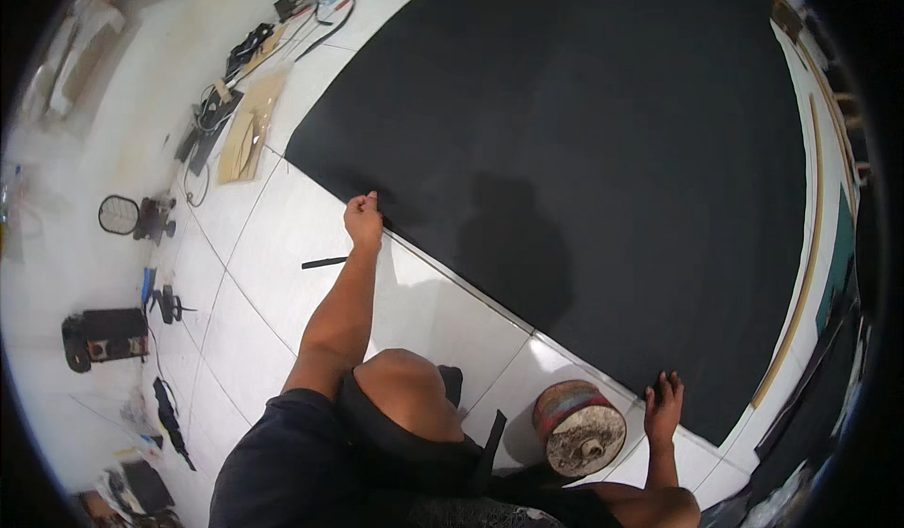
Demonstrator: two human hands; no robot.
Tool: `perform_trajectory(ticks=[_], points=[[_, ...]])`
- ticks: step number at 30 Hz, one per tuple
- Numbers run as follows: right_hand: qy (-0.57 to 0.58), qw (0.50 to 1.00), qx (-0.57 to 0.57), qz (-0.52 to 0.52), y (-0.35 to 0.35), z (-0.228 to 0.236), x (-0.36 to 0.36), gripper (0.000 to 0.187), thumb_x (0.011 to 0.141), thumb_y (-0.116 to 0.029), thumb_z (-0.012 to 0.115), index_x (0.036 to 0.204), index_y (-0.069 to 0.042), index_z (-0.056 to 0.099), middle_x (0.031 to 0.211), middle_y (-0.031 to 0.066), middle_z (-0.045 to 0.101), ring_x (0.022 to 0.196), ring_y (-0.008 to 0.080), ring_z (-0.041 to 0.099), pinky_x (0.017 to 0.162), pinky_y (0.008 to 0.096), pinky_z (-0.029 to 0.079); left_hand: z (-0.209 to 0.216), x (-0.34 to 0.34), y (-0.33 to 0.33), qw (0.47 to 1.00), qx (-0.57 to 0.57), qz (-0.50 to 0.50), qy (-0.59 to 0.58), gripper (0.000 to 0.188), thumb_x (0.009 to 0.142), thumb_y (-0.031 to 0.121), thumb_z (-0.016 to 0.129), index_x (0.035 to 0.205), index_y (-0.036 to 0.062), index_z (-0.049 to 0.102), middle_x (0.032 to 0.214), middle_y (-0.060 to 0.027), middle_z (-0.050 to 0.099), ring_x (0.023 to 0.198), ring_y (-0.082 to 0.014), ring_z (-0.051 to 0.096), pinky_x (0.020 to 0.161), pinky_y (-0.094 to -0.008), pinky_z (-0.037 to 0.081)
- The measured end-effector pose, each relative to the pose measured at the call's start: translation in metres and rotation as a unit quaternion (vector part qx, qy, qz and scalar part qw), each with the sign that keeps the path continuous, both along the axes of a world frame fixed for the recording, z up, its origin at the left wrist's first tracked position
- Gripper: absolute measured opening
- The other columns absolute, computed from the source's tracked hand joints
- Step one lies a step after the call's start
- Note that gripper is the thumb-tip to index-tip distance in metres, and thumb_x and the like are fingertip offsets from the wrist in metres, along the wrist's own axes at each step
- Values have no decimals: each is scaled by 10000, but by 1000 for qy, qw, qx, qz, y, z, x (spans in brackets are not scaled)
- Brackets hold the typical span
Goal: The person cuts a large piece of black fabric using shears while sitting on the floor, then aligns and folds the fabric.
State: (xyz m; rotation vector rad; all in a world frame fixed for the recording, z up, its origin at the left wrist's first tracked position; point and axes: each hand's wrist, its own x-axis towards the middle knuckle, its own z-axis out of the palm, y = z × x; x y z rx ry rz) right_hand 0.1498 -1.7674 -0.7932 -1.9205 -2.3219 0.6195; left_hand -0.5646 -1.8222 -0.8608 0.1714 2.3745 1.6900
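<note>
Knee (400,387) and can (576,434) are just short of the near edge of the black sheet (640,132), which lies flat on the tiles (264,283). Right hand (664,407) is at that edge by the sheet's right corner, fingers spread over it and clamped on nothing. Left hand (363,222) is at the same edge toward the sheet's left corner, thumb and fingers together; whether they pinch it I cannot tell. Even, gentle tension between the hands should keep the edge straight, flat fingers should crease it less than tips, and the can is best kept off the sheet. A dark strip (324,263) lies short of the sheet, a packet (252,128) off its left corner, a yellowish batten (815,255) along its right side.
</note>
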Motion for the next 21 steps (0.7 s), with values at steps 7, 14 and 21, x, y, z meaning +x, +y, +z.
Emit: perform_trajectory(ticks=[7,14,21], points=[[-11,999,3,34,3,2,0,456,883,-144,702,1295,12,584,1384,265,478,1309,421,465,1088,465,399,-33,-6,-5,992,-101,70,-38,235,836,239,750,759,37,657,714,-97,677,697,-239,645,708,-372,510],[9,998,1,60,6,0,5,465,870,-152,708,1282,26,587,1360,264,482,1285,428,478,1077,467,405,-23,-6,-1,979,-169,113,-31,365,775,244,791,992,9,617,996,-191,683,915,-336,663,854,-411,516],[2,998,0,63,6,-2,2,483,859,-129,710,1297,26,576,1357,259,478,1296,426,468,1079,460,406,-7,-8,1,977,-159,133,-45,552,786,219,771,1206,-49,531,1126,-268,618,1075,-405,611,951,-440,488]])
